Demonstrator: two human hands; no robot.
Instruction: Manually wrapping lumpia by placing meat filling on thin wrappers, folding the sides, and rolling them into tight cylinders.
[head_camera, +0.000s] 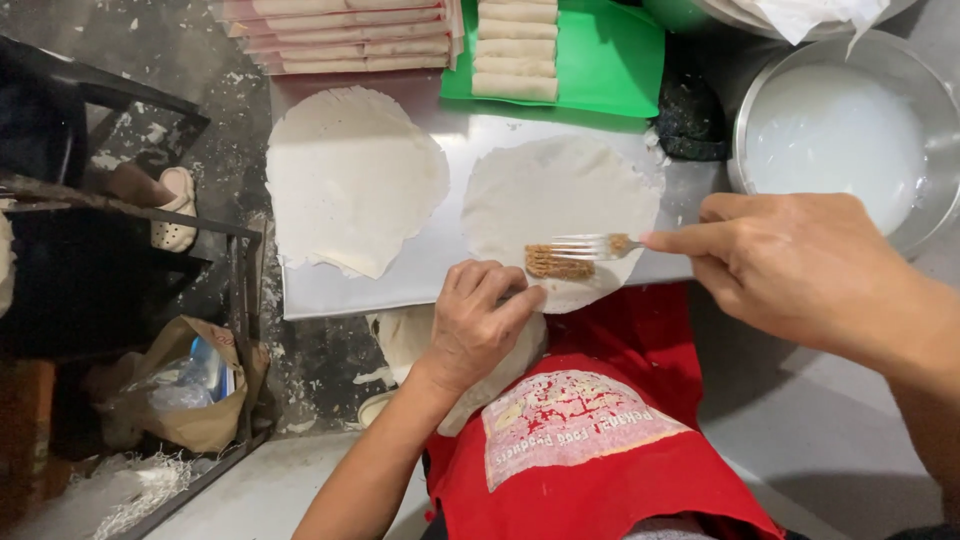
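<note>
Your left hand (480, 320) rests fingers-down on the near edge of the wrapper (560, 215), gripping nothing. Just beyond its fingertips lies the filling (558, 264), long axis left to right. Your right hand (800, 270), closed on the fork (590, 246), reaches from the right; tines touch the filling. The surface (450, 260) carries both.

Stained concrete floor (230, 75), metal table (400, 285)

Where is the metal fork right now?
In the head view, the metal fork is right of centre, held by the right hand over brown filling on the round white wrapper.
</note>
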